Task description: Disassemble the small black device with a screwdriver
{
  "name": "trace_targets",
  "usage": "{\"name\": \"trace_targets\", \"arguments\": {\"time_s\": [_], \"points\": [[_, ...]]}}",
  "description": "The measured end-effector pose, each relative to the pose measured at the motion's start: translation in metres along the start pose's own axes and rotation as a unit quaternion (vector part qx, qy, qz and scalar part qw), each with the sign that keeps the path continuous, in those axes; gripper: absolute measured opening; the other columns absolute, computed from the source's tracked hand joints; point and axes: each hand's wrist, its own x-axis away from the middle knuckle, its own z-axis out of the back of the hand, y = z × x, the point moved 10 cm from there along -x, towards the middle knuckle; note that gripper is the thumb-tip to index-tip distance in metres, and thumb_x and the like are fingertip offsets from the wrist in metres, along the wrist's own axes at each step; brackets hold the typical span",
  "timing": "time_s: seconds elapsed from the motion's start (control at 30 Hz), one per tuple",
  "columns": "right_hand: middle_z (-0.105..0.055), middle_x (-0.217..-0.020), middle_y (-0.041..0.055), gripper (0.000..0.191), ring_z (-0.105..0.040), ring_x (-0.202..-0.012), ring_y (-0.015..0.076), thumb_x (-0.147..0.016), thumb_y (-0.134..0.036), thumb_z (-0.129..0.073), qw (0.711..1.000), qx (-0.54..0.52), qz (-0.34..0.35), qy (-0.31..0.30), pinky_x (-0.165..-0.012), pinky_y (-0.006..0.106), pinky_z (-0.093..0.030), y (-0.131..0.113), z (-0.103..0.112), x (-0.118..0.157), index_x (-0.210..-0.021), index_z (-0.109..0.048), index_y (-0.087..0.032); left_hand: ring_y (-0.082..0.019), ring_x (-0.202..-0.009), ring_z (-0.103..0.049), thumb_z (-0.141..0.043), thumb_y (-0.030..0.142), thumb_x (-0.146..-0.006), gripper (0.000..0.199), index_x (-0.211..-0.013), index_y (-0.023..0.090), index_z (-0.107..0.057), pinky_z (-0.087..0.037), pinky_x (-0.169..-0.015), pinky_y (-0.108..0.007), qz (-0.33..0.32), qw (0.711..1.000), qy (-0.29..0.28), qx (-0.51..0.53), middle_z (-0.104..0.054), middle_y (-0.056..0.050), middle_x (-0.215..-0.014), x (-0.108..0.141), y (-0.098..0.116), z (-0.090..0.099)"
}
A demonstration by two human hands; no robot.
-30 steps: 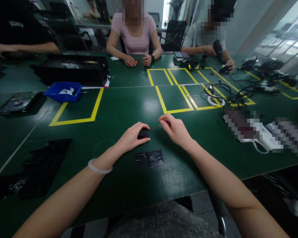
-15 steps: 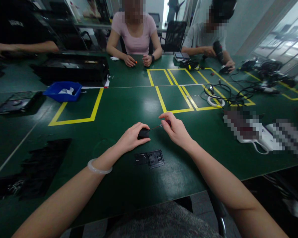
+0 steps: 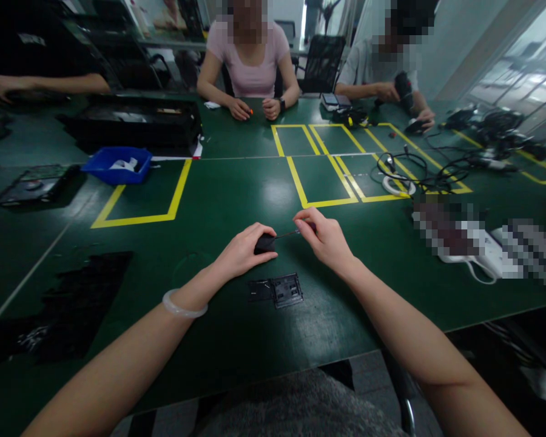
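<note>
My left hand (image 3: 246, 250) is closed round a small black box-shaped part (image 3: 265, 244), thumb on the near side and fingers over the far side. In my right hand (image 3: 321, 238) a screwdriver (image 3: 287, 233) is pinched between thumb and fingers. Its thin shaft points left and its tip meets the right end of the black part; whether it sits in a screw is too small to tell. Just in front of the hands, flat black plastic pieces (image 3: 287, 290) lie on the green table (image 3: 337, 328).
Dark flat parts (image 3: 73, 303) lie at left. Behind them are a blue tray (image 3: 118, 167) with white scraps, a drive-like device (image 3: 39, 184) and a long black case (image 3: 136, 124). Cables (image 3: 418, 170) and a white power strip (image 3: 468, 252) are at right. Co-workers sit across the table.
The whole view has shifted slightly. My left hand keeps its grip on the black part, and the fingers of my right hand have turned a little on the screwdriver.
</note>
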Motion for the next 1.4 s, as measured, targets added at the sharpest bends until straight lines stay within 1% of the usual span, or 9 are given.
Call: {"name": "trace_targets", "arguments": {"time_s": [0.13,0.33,0.5,0.67,0.83,1.0,1.17,1.3,1.4], "points": [[-0.061,-0.079,0.0006,0.022,-0.058,-0.067,0.0144,-0.098,-0.028,-0.045,1.0,-0.009,0.021,0.016,-0.066,0.026,-0.042,-0.0046,0.0021,0.0004,-0.117,-0.054,-0.021,-0.025,-0.106,-0.062,-0.069,0.038,-0.087,0.034,-0.113,0.022,-0.055,-0.048,-0.093,-0.038,0.004,1.0,-0.002,0.002,-0.062,-0.006,-0.113,-0.0001,-0.0009,-0.0002],[-0.061,-0.072,-0.0006,0.017,-0.057,-0.063,0.0142,-0.098,-0.036,-0.048,1.0,0.009,-0.005,-0.01,-0.063,0.026,-0.039,0.0011,-0.0014,-0.0003,-0.096,-0.058,-0.022,-0.025,-0.107,-0.062,-0.069,0.038,-0.087,0.035,-0.114,0.022,-0.055,-0.048,-0.093,-0.038,0.003,1.0,-0.001,0.003,-0.062,-0.006,-0.113,-0.0001,-0.0005,0.0002],[-0.065,-0.081,0.0024,0.018,-0.062,-0.072,0.0161,-0.098,-0.031,-0.045,1.0,-0.012,0.011,0.001,-0.068,0.027,-0.043,-0.0016,0.0012,-0.0008,-0.107,-0.057,-0.021,-0.025,-0.107,-0.062,-0.07,0.037,-0.087,0.034,-0.113,0.021,-0.055,-0.048,-0.093,-0.038,0.004,1.0,-0.001,0.001,-0.062,-0.006,-0.112,-0.0001,-0.0003,0.0],[-0.064,-0.075,0.0008,0.019,-0.059,-0.066,0.0149,-0.098,-0.037,-0.047,1.0,0.008,0.007,-0.001,-0.064,0.026,-0.04,0.0004,0.0,-0.0009,-0.094,-0.058,-0.022,-0.025,-0.107,-0.062,-0.069,0.037,-0.087,0.034,-0.113,0.022,-0.055,-0.049,-0.094,-0.039,0.006,1.0,0.001,0.006,-0.062,-0.006,-0.112,-0.0004,-0.0005,0.0001],[-0.064,-0.078,0.0012,0.019,-0.06,-0.068,0.0154,-0.098,-0.029,-0.045,1.0,0.009,0.023,0.004,-0.067,0.026,-0.042,-0.0044,0.0009,0.0,-0.11,-0.057,-0.021,-0.025,-0.106,-0.062,-0.07,0.036,-0.086,0.033,-0.113,0.022,-0.055,-0.049,-0.092,-0.038,0.006,1.0,0.002,0.007,-0.062,-0.006,-0.112,-0.0006,-0.0004,0.0003],[-0.061,-0.071,0.0001,0.019,-0.058,-0.063,0.015,-0.099,-0.035,-0.046,0.999,0.037,0.015,-0.02,-0.063,0.026,-0.038,-0.0049,-0.0023,0.0001,-0.096,-0.06,-0.022,-0.025,-0.106,-0.062,-0.07,0.036,-0.087,0.033,-0.113,0.021,-0.055,-0.049,-0.092,-0.037,0.003,1.0,0.002,0.003,-0.062,-0.006,-0.111,-0.0005,-0.0002,0.0],[-0.063,-0.075,0.0003,0.019,-0.059,-0.066,0.0151,-0.098,-0.028,-0.045,0.999,0.017,0.03,0.001,-0.065,0.026,-0.04,-0.0084,0.0016,0.0006,-0.111,-0.058,-0.021,-0.025,-0.106,-0.062,-0.07,0.035,-0.087,0.034,-0.113,0.022,-0.055,-0.049,-0.092,-0.037,0.006,1.0,-0.001,0.0,-0.062,-0.006,-0.112,-0.0005,-0.0006,-0.0002],[-0.06,-0.07,-0.0008,0.017,-0.057,-0.062,0.0144,-0.099,-0.034,-0.048,1.0,0.022,0.017,-0.009,-0.063,0.026,-0.038,-0.0059,-0.0005,0.0,-0.099,-0.06,-0.022,-0.025,-0.106,-0.062,-0.071,0.035,-0.086,0.034,-0.113,0.022,-0.056,-0.048,-0.093,-0.037,0.005,1.0,0.001,0.003,-0.062,-0.005,-0.113,-0.0006,-0.0009,-0.0001],[-0.062,-0.074,0.0003,0.017,-0.059,-0.066,0.0147,-0.099,-0.031,-0.047,1.0,0.009,0.017,-0.003,-0.065,0.025,-0.04,-0.005,0.0008,-0.0007,-0.104,-0.059,-0.021,-0.024,-0.106,-0.062,-0.071,0.035,-0.086,0.034,-0.114,0.021,-0.056,-0.048,-0.093,-0.037,0.003,1.0,0.0,0.003,-0.062,-0.005,-0.113,-0.0005,-0.0013,-0.0009]]}}
